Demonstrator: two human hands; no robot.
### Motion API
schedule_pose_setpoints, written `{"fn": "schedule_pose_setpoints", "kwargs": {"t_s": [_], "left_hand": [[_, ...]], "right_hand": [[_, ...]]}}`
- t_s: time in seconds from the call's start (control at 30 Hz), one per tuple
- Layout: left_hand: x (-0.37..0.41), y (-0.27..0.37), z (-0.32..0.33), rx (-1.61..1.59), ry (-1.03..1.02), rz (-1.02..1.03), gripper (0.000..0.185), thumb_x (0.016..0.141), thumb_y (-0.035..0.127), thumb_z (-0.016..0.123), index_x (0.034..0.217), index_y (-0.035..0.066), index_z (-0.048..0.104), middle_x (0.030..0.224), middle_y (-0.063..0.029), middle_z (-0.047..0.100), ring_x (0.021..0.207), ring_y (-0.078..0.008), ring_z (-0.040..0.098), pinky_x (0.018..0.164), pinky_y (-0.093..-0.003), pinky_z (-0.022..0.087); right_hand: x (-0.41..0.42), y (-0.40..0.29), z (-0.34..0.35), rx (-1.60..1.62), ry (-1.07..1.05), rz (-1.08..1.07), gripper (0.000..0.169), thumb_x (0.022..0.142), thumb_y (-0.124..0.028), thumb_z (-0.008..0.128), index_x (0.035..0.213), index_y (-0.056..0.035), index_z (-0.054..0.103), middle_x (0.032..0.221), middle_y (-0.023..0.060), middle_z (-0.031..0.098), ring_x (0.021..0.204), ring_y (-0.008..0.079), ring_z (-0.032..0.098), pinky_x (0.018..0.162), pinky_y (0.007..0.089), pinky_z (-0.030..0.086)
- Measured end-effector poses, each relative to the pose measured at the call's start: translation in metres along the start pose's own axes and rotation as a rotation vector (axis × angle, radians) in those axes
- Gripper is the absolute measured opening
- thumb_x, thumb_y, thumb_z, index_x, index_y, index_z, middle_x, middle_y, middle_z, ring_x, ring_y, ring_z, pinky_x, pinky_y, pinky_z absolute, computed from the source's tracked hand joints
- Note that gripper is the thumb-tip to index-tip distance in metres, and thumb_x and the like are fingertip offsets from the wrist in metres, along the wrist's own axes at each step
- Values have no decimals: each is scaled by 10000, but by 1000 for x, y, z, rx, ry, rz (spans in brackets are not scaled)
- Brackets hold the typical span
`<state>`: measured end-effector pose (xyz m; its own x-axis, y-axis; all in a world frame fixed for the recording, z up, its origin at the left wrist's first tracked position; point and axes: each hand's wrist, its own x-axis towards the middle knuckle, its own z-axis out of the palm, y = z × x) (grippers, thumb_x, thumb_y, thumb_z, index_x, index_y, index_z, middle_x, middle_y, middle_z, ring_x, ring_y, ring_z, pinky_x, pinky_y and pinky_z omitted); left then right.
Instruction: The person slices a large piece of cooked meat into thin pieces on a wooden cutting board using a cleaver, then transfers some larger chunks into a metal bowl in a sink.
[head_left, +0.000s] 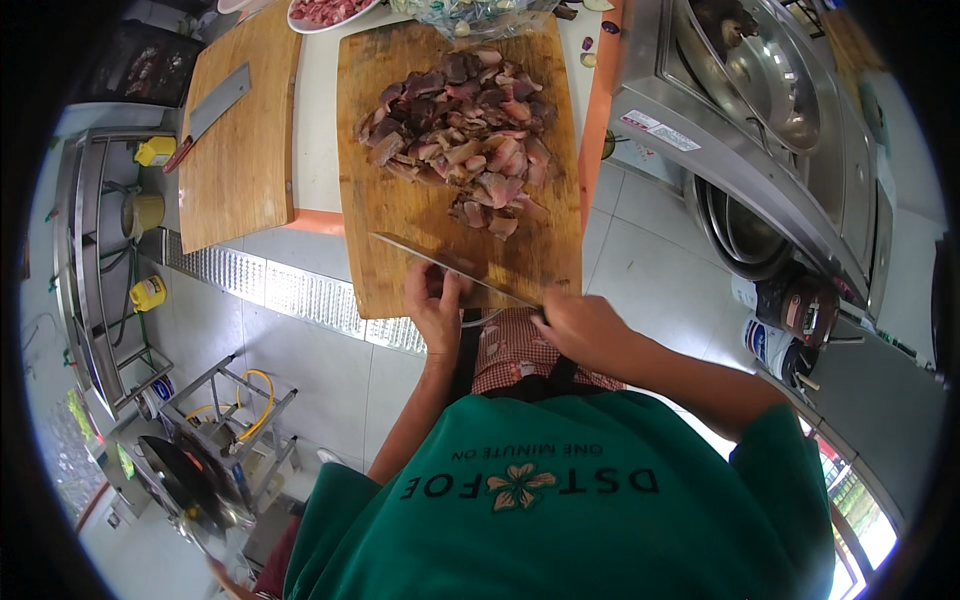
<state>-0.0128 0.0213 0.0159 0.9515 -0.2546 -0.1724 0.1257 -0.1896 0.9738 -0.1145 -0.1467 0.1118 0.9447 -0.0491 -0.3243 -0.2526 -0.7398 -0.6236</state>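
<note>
My right hand (585, 322) is shut on the handle of a kitchen knife (457, 270), whose blade points left across the near part of a wooden cutting board (532, 262). Just below the blade, my left hand (435, 300) has its fingers curled around a piece of meat, partly hidden by the knife. Beyond the blade lies a large heap of sliced dark and pink meat (465, 135) on the same board.
A second wooden board (255, 157) at the left holds a cleaver (220, 105). A plate (330, 27) of meat and a plastic bag (480, 19) stand at the far side. At right is a stove with a metal wok (787, 97). Another person's hand (225, 581) shows at lower left.
</note>
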Motion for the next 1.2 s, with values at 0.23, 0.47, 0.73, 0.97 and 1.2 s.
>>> {"fn": "schedule_pose_setpoints", "kwargs": {"t_s": [0.23,0.47,0.73,0.97,1.2], "left_hand": [[0,-1,-1,51,46,25,234,778,38,591,995,-8,518,861,-60,516,720,-132,525,651,-252,447],[-1,-1,3,33,53,33,210,748,26,588,947,-4,528,815,-89,494,693,-181,509,624,-267,429],[-2,4,1,233,64,193,220,784,-9,562,994,-14,493,847,-71,522,697,-137,552,631,-241,454],[-6,4,6,1,84,48,218,777,-3,575,984,-9,510,833,-64,524,690,-124,542,636,-239,449],[-10,-2,4,-36,121,39,230,791,18,588,1005,-7,508,853,-50,537,720,-113,530,653,-235,445]], "right_hand": [[18,-8,-6,51,-70,22,286,825,-246,541,818,19,435,633,215,555,591,395,561,545,463,453],[41,-10,-6,57,-136,61,297,836,-252,534,853,29,439,647,211,561,612,413,558,563,469,451],[16,-1,-26,48,-242,111,291,833,-243,527,859,33,438,720,240,567,683,404,572,601,470,452],[57,-13,5,58,-113,-43,281,824,-223,540,827,34,429,667,225,556,632,410,565,560,466,448],[13,15,-10,-17,-145,22,276,814,-209,555,811,38,431,655,240,560,639,413,565,571,469,448]]}}
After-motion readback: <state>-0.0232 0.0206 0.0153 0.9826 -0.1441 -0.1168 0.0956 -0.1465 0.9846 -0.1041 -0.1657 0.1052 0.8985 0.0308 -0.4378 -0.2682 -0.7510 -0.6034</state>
